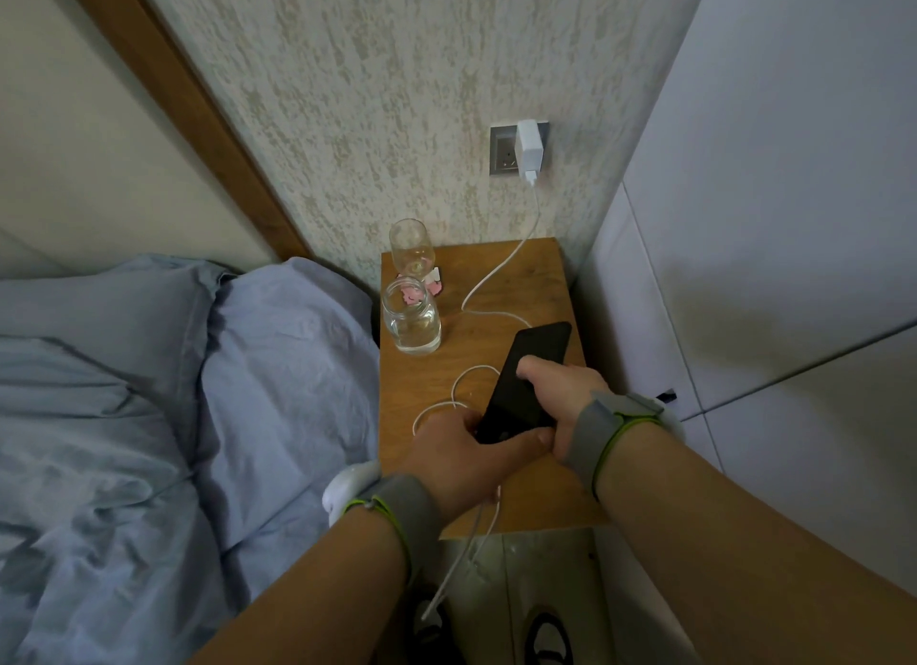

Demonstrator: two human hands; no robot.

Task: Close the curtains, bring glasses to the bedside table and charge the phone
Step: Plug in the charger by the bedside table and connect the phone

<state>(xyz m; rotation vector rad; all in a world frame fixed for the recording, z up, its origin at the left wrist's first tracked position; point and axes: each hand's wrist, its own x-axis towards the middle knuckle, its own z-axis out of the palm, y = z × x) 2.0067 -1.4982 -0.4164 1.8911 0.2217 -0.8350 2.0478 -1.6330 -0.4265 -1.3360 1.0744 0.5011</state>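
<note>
Now the left hand [459, 448] pinches the black phone [521, 396] at its base — the right hand [563, 391] curls round its middle.

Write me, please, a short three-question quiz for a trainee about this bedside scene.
1. True or false: the charger is plugged into the wall socket.
2. Which hand grips the phone? A) left only B) right only C) both
3. Fill in: ___ glasses stand on the bedside table.

Key
1. True.
2. C: the left hand holds its near end, and the right hand holds its side, thumb on the screen.
3. Two: a stemmed glass and a water glass.
</note>
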